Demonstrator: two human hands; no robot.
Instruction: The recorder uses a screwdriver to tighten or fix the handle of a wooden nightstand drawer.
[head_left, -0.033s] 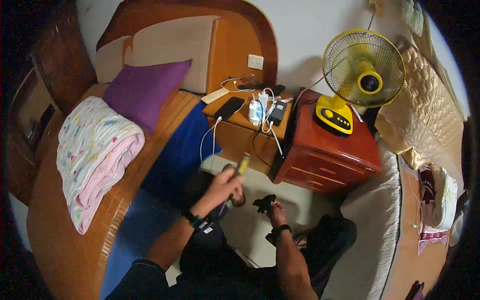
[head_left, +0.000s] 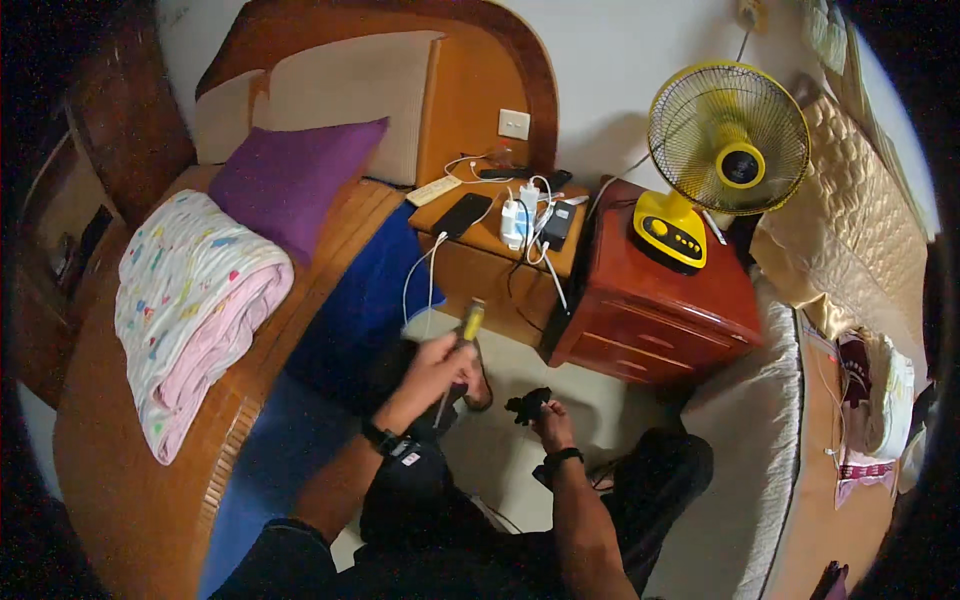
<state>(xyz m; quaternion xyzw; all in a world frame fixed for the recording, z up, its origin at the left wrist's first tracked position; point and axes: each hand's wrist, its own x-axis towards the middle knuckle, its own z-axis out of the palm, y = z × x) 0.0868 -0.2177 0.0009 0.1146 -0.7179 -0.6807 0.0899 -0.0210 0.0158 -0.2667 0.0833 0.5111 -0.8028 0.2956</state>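
My left hand (head_left: 440,372) is closed around a screwdriver (head_left: 472,322). Its yellow and dark handle sticks up above the fist, and its thin metal shaft slants down below the fingers. To the right of it, my right hand (head_left: 553,424) pinches a small, irregular black piece (head_left: 529,406) whose kind I cannot make out. Both hands are held apart above the pale floor, between my knees and the bedside furniture. Each wrist wears a dark band.
A yellow fan (head_left: 730,140) stands on a red-brown cabinet (head_left: 650,300). Beside it, a wooden nightstand (head_left: 480,240) holds a phone (head_left: 465,215), chargers (head_left: 518,222) and trailing white cables. A bed with a purple pillow (head_left: 300,180) and folded quilt (head_left: 200,310) lies left; a pale mattress (head_left: 735,450) right.
The screwdriver handle has swung left and stands a little more upright in my left hand, and its shaft shows more clearly below. My right hand stays in place.
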